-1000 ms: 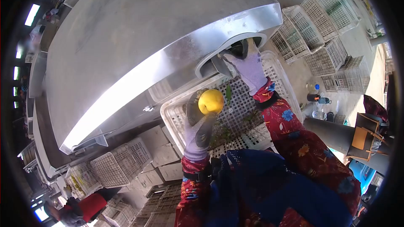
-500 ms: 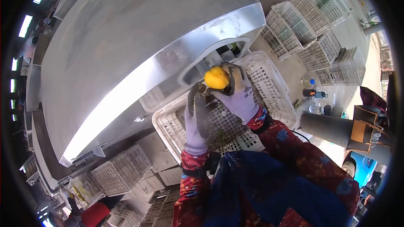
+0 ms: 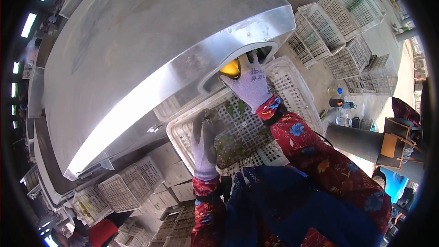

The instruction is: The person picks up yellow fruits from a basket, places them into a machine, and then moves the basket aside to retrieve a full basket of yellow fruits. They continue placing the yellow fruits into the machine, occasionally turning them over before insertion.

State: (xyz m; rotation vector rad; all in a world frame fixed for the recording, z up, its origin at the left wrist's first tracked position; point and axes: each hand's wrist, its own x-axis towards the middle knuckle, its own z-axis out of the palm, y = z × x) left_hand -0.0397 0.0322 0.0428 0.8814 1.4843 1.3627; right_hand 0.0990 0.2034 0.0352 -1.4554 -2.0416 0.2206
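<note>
Fruit (image 3: 231, 69) in right hand (image 3: 250, 85) at opening (image 3: 264, 54)

Gloved right hand (image 3: 250, 86) on fruit (image 3: 231, 69) (yellow)

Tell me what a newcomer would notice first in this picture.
A huge curved metal machine fills the upper left. At its round opening, the gloved right hand holds a yellow fruit. Below, the gloved left hand rests in a white plastic crate strewn with leaves.
</note>
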